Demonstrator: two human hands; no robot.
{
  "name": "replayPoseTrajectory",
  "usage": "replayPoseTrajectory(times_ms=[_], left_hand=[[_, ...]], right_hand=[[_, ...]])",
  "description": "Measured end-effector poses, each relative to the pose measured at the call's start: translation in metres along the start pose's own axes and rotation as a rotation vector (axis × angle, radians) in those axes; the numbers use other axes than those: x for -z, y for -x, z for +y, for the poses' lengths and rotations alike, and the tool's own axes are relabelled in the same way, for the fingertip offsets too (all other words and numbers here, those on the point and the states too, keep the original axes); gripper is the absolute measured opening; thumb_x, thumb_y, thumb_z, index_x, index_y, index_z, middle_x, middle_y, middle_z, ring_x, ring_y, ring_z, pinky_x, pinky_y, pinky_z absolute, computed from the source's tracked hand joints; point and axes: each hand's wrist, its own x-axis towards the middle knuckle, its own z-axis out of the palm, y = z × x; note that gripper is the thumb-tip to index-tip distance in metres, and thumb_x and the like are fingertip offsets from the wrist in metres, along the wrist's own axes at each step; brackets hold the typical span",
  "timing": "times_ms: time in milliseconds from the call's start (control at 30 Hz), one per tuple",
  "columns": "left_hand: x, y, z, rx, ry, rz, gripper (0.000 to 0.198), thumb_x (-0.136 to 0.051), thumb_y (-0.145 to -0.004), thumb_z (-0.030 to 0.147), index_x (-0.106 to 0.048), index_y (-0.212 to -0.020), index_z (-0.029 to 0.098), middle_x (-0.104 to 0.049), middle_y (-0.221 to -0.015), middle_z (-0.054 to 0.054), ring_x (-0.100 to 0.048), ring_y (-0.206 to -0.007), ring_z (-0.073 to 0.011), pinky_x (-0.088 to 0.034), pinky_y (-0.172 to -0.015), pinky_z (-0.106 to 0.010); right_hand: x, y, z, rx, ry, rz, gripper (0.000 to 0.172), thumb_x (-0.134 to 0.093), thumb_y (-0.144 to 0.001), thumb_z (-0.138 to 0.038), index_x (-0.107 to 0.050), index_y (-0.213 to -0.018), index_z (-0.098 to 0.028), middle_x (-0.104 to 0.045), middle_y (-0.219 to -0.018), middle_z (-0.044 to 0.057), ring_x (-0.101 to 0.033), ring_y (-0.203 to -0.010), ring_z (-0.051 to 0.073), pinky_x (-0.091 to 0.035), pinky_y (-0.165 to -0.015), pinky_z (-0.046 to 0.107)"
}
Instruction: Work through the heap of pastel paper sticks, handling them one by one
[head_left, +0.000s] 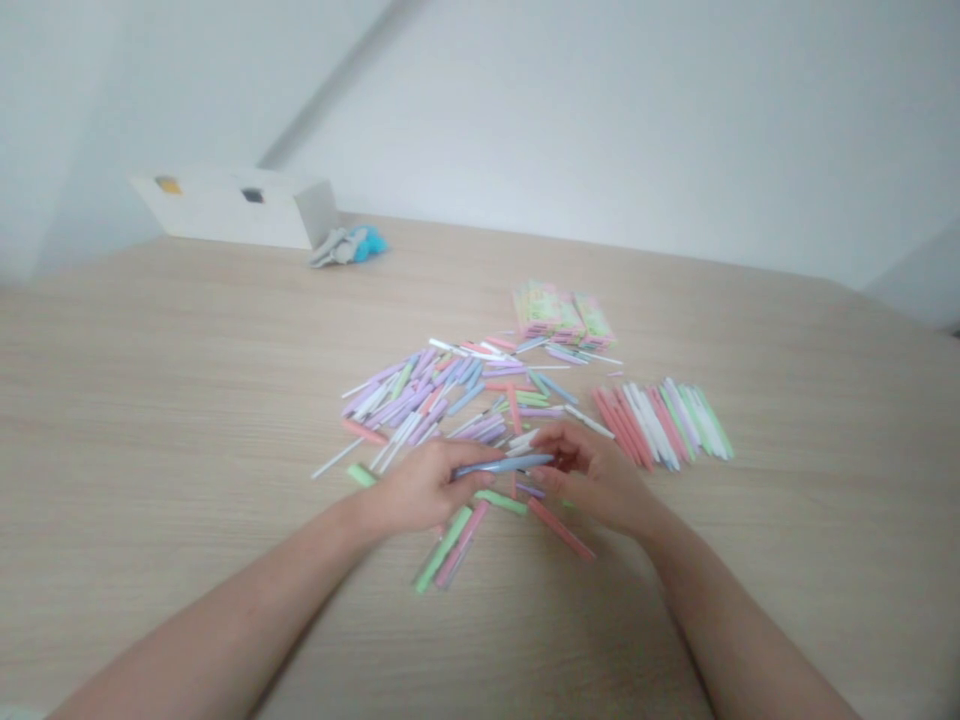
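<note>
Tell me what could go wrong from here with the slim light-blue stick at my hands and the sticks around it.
The slim light-blue stick might slip from the left hand and get mixed up with the loose heap of pastel sticks lying close by. The right hand could also nudge the side-by-side row of red, white, lilac and green sticks, which lies just beyond it.
</note>
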Motion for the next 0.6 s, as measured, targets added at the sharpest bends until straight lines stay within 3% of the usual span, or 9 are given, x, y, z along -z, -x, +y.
replayPoseTrajectory(times_ms=[200, 467, 600], left_hand=[[-0.002, 0.0003, -0.0026, -0.007, -0.001, 0.025, 0.031, -0.048, -0.09, 0.032, -0.066, -0.111, 0.02, -0.072, -0.087, -0.005, -0.066, -0.09, -0.0203, -0.052, -0.074, -0.027], [-0.0034, -0.0002, -0.0071, -0.101, -0.096, 0.026, 0.029, -0.046, -0.091, 0.027, -0.065, -0.111, 0.019, -0.071, -0.1, -0.005, -0.065, -0.087, -0.0167, -0.048, -0.079, -0.025], [-0.0042, -0.0003, -0.0083, -0.053, -0.108, 0.038, 0.03, -0.048, -0.089, 0.026, -0.062, -0.115, 0.019, -0.07, -0.102, -0.006, -0.064, -0.089, -0.0176, -0.049, -0.078, -0.026]], right_hand=[[0.0012, -0.0012, -0.0013, -0.025, 0.082, 0.035, 0.014, -0.061, -0.08, -0.03, -0.066, -0.081, -0.016, -0.062, -0.069, 0.001, -0.056, -0.062, 0.013, -0.043, -0.058, 0.025], [-0.0056, -0.002, -0.0061, -0.056, 0.236, 0.017, 0.04, -0.047, -0.089, -0.035, -0.055, -0.054, -0.018, -0.056, -0.049, -0.001, -0.048, -0.048, 0.01, -0.034, -0.048, 0.023], [-0.0047, -0.0023, -0.003, -0.056, 0.234, 0.001, 0.046, -0.043, -0.091, -0.039, -0.054, -0.052, -0.018, -0.056, -0.047, -0.001, -0.05, -0.047, 0.011, -0.035, -0.049, 0.023]])
